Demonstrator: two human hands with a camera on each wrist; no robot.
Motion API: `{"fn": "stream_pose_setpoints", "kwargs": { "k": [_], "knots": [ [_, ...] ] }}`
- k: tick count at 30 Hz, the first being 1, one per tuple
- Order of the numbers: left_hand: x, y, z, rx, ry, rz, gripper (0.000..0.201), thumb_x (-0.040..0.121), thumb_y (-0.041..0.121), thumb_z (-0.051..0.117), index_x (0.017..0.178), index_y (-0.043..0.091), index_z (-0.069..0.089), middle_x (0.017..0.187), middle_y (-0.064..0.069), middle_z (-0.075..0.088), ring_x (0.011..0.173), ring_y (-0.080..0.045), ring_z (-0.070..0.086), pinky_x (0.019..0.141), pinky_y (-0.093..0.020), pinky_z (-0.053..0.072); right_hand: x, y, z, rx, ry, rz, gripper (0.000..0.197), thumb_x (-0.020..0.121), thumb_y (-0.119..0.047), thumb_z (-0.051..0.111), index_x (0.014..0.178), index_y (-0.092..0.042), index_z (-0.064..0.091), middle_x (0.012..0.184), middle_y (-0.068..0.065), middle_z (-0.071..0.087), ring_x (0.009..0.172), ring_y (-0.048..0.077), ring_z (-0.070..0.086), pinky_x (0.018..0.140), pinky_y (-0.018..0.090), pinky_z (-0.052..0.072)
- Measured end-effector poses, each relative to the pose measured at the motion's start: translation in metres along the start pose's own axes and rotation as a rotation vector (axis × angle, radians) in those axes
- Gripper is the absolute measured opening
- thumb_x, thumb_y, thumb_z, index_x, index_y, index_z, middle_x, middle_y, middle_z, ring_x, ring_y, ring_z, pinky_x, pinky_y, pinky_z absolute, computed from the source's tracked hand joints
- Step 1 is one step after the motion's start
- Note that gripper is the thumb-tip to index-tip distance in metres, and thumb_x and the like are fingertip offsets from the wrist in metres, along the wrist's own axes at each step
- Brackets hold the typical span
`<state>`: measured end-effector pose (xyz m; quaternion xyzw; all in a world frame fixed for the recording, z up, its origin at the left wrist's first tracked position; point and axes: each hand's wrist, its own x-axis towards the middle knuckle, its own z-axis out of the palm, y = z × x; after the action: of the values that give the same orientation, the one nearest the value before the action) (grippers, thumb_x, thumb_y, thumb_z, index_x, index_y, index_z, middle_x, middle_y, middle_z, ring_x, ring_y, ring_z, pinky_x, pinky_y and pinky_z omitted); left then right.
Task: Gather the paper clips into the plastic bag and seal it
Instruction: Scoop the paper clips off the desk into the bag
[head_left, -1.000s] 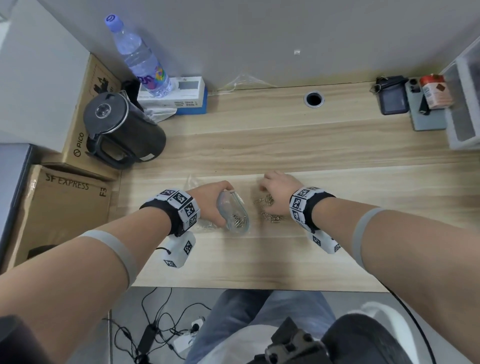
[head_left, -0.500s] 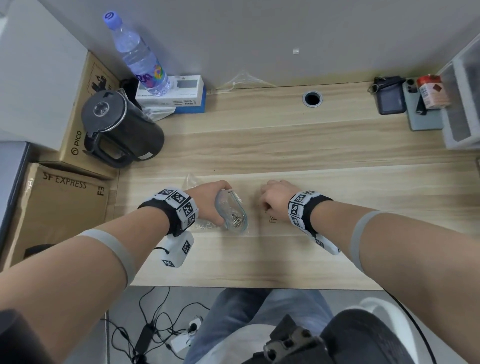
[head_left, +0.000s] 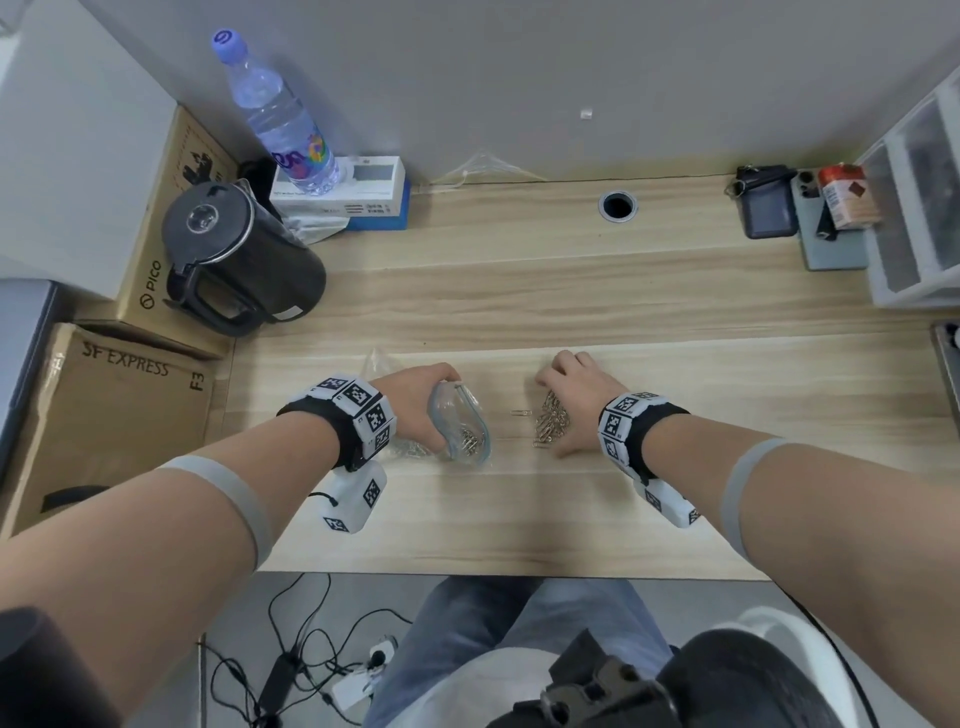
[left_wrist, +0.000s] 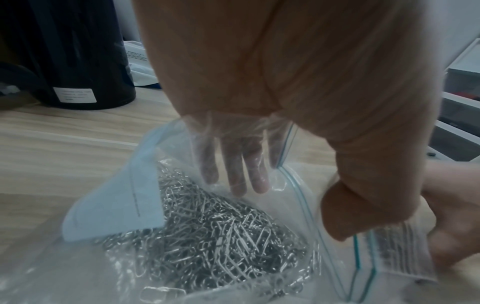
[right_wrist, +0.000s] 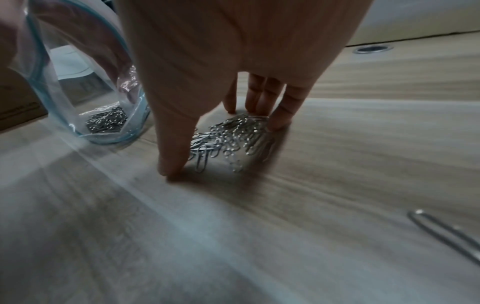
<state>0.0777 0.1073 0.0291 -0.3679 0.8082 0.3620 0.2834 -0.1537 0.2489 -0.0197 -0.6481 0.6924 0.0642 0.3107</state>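
Note:
On the wooden table lies a clear zip bag, its mouth facing right. My left hand holds that mouth open: fingers inside, thumb outside on the zip strip. Many silver paper clips fill the bag beside a white label. To the right, a small pile of loose paper clips lies under my right hand. Its fingertips and thumb touch the table on either side of the pile, clawed around it. A single clip lies between pile and bag.
A black kettle, a water bottle and cardboard boxes crowd the left. A phone and small items and a drawer unit stand at the back right. A cable hole is at the back.
My right hand has shifted slightly right, away from the bag, and the pile of clips now shows under its palm. The left hand still holds the bag mouth open.

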Motion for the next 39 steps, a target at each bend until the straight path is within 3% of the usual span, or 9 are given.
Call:
{"fn": "stream_pose_setpoints", "kwargs": {
  "k": [3,6,13,20,24,28,33,39],
  "knots": [
    [-0.001,-0.001,0.001,-0.009,0.007,0.003,0.086,0.055,0.032,0.085,0.131,0.030,0.045,0.109,0.007,0.062,0.093,-0.014,0.063,0.077,-0.032,0.057,0.003,-0.005,0.007,0.080,0.036,-0.038,0.084,0.057,-0.049,0.086,0.127,-0.021,0.050,0.122,0.000,0.041,0.111,0.020,0.037,0.094,0.032,0.045],
    [-0.002,0.001,0.000,-0.012,0.006,-0.003,0.091,0.049,0.038,0.083,0.131,0.031,0.044,0.110,0.007,0.062,0.094,-0.014,0.064,0.080,-0.035,0.059,0.002,-0.007,0.008,0.112,0.056,-0.065,0.066,0.066,-0.043,0.083,0.121,-0.022,0.054,0.119,0.000,0.043,0.108,0.020,0.037,0.096,0.033,0.044],
    [0.000,0.003,0.000,0.006,0.003,-0.006,0.097,0.039,0.051,0.074,0.130,0.034,0.044,0.111,0.007,0.062,0.095,-0.015,0.064,0.083,-0.040,0.059,0.002,-0.010,0.009,0.127,0.061,-0.055,0.058,0.069,-0.052,0.079,0.114,-0.025,0.056,0.113,-0.003,0.040,0.103,0.018,0.034,0.092,0.032,0.043],
    [0.004,0.003,0.001,0.015,0.014,-0.002,0.089,0.057,0.033,0.086,0.135,0.028,0.043,0.112,0.005,0.060,0.098,-0.018,0.062,0.084,-0.037,0.056,0.005,-0.008,0.009,0.157,0.067,-0.086,0.019,0.087,-0.028,0.069,0.105,-0.022,0.067,0.110,0.000,0.047,0.099,0.016,0.036,0.092,0.030,0.041],
    [0.004,0.005,0.001,0.005,0.006,0.000,0.087,0.057,0.032,0.085,0.133,0.029,0.043,0.108,0.006,0.060,0.093,-0.017,0.062,0.078,-0.035,0.056,0.004,-0.004,0.010,0.202,0.078,-0.083,0.013,0.087,-0.020,0.068,0.099,-0.018,0.070,0.108,0.004,0.052,0.095,0.017,0.037,0.088,0.028,0.038],
    [0.005,0.008,0.000,0.014,0.003,-0.003,0.088,0.056,0.032,0.084,0.134,0.028,0.044,0.107,0.006,0.060,0.095,-0.018,0.063,0.082,-0.039,0.057,0.003,-0.001,0.010,0.264,0.096,-0.050,0.009,0.085,-0.015,0.068,0.092,-0.014,0.073,0.104,0.007,0.058,0.100,0.024,0.050,0.083,0.025,0.036],
    [0.006,0.013,-0.001,0.017,-0.008,-0.011,0.096,0.046,0.044,0.078,0.134,0.031,0.042,0.111,0.006,0.060,0.097,-0.017,0.063,0.084,-0.039,0.058,0.005,-0.002,0.010,0.265,0.110,-0.055,0.009,0.081,-0.009,0.067,0.085,-0.010,0.075,0.096,0.007,0.064,0.093,0.025,0.059,0.076,0.023,0.038],
    [0.007,0.017,-0.002,0.008,-0.007,-0.008,0.093,0.046,0.043,0.077,0.132,0.034,0.042,0.107,0.006,0.062,0.093,-0.016,0.064,0.080,-0.038,0.059,0.004,0.002,0.000,0.269,0.085,-0.020,0.012,0.079,-0.008,0.065,0.086,-0.012,0.074,0.092,0.005,0.072,0.090,0.024,0.064,0.081,0.033,0.053]
  ]
}}
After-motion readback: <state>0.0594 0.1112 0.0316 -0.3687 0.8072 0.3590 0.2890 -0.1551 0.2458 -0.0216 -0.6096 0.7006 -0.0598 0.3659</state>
